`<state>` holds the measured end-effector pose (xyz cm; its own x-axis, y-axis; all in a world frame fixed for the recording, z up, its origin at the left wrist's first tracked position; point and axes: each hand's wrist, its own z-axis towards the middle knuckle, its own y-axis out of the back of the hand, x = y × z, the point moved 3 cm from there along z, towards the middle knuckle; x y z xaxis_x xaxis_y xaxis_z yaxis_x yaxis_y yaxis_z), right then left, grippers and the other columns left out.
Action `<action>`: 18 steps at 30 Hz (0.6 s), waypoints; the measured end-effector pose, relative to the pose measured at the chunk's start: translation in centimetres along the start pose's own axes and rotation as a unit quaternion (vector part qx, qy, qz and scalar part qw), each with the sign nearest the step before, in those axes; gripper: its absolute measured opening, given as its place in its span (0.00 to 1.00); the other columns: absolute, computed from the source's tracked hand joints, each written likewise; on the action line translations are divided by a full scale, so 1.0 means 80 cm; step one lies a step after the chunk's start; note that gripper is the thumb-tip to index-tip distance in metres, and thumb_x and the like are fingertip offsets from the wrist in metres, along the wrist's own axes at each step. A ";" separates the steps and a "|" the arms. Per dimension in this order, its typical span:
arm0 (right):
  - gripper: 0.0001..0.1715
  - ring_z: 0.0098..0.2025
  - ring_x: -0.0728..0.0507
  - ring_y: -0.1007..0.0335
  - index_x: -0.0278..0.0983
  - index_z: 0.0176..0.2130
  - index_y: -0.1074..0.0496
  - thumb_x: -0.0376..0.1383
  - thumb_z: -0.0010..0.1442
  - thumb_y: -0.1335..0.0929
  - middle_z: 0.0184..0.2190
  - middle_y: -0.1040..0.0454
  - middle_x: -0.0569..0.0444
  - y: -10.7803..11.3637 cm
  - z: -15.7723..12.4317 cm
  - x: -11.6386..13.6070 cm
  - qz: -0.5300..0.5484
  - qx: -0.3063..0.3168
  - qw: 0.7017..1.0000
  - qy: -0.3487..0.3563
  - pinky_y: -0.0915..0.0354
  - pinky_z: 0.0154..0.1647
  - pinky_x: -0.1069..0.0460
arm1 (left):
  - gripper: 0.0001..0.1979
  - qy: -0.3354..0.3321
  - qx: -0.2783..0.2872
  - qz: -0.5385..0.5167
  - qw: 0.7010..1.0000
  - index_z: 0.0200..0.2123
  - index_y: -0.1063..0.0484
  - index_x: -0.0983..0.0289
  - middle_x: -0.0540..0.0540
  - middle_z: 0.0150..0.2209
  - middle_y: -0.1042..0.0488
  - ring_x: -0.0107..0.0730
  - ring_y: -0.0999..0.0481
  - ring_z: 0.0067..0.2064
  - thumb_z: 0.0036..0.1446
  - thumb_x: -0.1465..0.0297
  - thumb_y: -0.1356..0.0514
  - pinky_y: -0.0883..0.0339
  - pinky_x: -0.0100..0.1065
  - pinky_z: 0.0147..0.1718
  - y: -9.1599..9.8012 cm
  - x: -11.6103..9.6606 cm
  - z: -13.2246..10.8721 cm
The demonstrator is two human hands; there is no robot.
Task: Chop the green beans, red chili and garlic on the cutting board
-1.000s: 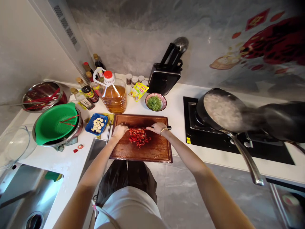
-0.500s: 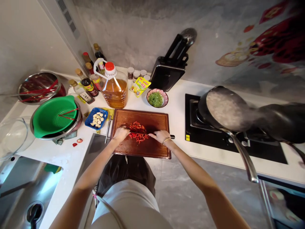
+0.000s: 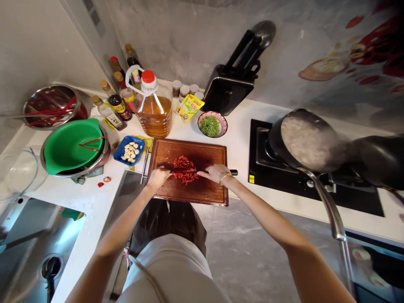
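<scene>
Toward the middle of the board [image 3: 208, 193], slightly nearer the left edge than the right, chopped chili [image 3: 182, 163] in a loose heap, lying on both sides of the knife [image 3: 234, 172]. Right hand [image 3: 216, 173] wrapped around the handle, with the black end jutting past the board's right edge. Left hand [image 3: 160, 176] curled closed and apparently gripping the tip end, exact hold hidden by the knuckles. For a fine, even chop, press both ends down together and work in short strokes across the whole heap, from far edge to near. Hold the left fingers on the spine, well off the cutting edge. Gather strays toward the middle now and then, safely inside the near edge. Mind the juice: likely slippery on the fingers and harsh near the eyes. Just off the board's far left corner, garlic [image 3: 131, 152] in a blue dish [image 3: 119, 158]. Behind the far edge, toward the left, an oil jug [image 3: 154, 112]; toward the right, a bowl [image 3: 224, 122] of cut greens [image 3: 209, 126]. Beyond the right edge, across a strip of counter [image 3: 238, 145], a steaming pan [image 3: 276, 139] on the stove [image 3: 257, 158].
</scene>
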<state>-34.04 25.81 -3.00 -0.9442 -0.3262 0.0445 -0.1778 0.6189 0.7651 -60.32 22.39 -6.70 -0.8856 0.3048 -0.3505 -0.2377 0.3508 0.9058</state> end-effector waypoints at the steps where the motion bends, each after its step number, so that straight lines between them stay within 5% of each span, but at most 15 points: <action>1: 0.51 0.40 0.36 0.25 0.41 0.35 0.21 0.68 0.52 0.55 0.35 0.22 0.43 0.001 0.004 -0.001 -0.002 0.005 1.000 0.004 0.35 0.37 0.48 | 0.15 0.002 -0.004 -0.007 1.000 0.34 0.24 0.62 0.56 0.34 0.24 0.32 0.27 0.39 0.62 0.62 0.48 0.36 0.29 0.40 -0.002 0.001 0.000; 10: 0.47 0.41 0.38 0.26 0.41 0.39 0.22 0.65 0.56 0.53 0.36 0.21 0.45 -0.027 0.033 -0.012 -0.020 -0.015 0.999 0.020 0.37 0.39 0.49 | 0.15 0.020 0.009 0.000 1.000 0.33 0.25 0.63 0.57 0.34 0.24 0.32 0.27 0.39 0.62 0.62 0.48 0.36 0.29 0.38 -0.012 -0.009 0.003; 18: 0.49 0.37 0.39 0.25 0.42 0.35 0.21 0.68 0.53 0.54 0.34 0.21 0.46 0.002 0.011 -0.016 -0.014 -0.015 0.999 0.037 0.37 0.34 0.50 | 0.17 0.010 -0.014 0.000 1.000 0.32 0.25 0.63 0.57 0.33 0.24 0.33 0.26 0.38 0.62 0.60 0.49 0.36 0.30 0.38 0.012 -0.009 -0.006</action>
<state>-33.13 26.94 -3.53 -0.9157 -0.3958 0.0692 -0.1944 0.5873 0.7857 -60.12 22.10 -5.48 -0.8932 0.2877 -0.3455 -0.2482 0.3252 0.9125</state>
